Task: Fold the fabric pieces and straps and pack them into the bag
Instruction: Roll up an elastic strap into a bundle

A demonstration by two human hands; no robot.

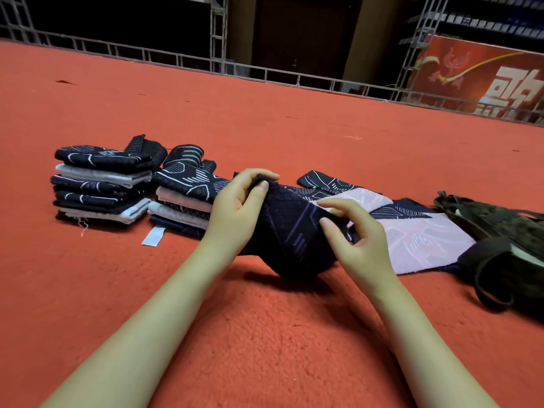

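Orange carpet floor (265,334) nearest the lens, stretching far to a metal truss railing (176,55) and a red banner (482,75) at far right. Two bare forearms reaching in from the near edge across it.

Dark camouflage bag (506,245) at right, slumped on the floor, its straps looped toward the near side. Just left of the bag, touching it: unfolded fabric pieces (412,234), pale pink and navy with line patterns, spread flat.

At left, two stacks of folded pieces side by side. Left stack (100,187): navy and white layers, another folded dark piece leaning behind it. Right stack (182,201): similar layers, its right edge hidden behind the left hand. Small white tag (153,236) flat on the floor just near of the right stack.

In the middle, lifted off the floor: dark navy fabric piece (294,237) with faint purple lines, draped between the hands and casting a shadow below. Left hand (238,207) gripping its upper left corner, thumb pressed on the near face, fingers curled over the top edge. Right hand (359,240) at its right side, fingers bent and spread, fingertips touching the cloth; a firm pinch cannot be told. Hands apart, cloth between them.
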